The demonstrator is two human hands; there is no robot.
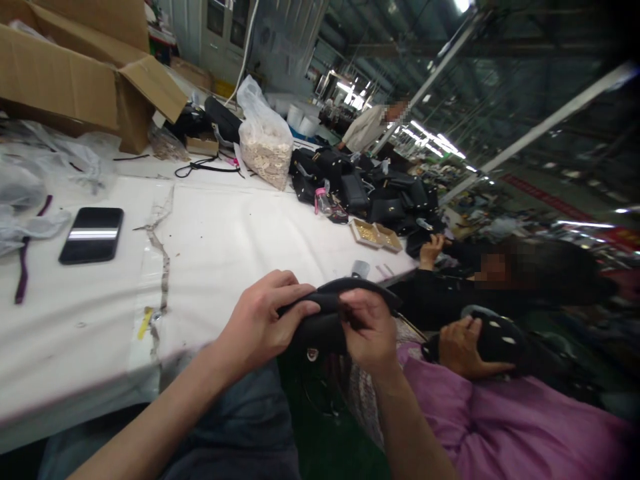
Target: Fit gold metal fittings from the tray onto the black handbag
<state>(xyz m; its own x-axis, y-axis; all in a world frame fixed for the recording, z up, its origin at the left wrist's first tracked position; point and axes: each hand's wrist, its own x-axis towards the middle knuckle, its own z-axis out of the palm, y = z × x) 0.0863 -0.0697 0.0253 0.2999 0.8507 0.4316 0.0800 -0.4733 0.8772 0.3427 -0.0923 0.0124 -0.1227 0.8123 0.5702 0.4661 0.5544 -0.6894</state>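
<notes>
A small black bag (pixel 320 331) with a shiny badge on its front is held between my two hands, just off the table's near edge. My left hand (pixel 270 317) pinches its top left edge, thumb in front and fingers behind. On the other side, my right hand (pixel 369 328) has its fingertips closed at the bag's upper right, by the raised flap (pixel 357 285). Whether those right fingertips also hold some small part is hidden. A grey translucent piece (pixel 360 269) lies on the table behind the flap.
Beside me on the right, a person in a pink sleeve (pixel 480 427) handles another black item. Further back are a pile of black bags (pixel 355 190), small boxes of gold-coloured parts (pixel 367 233), a plastic bag of beige pieces (pixel 267 150), a phone (pixel 93 235) and a carton (pixel 60 83).
</notes>
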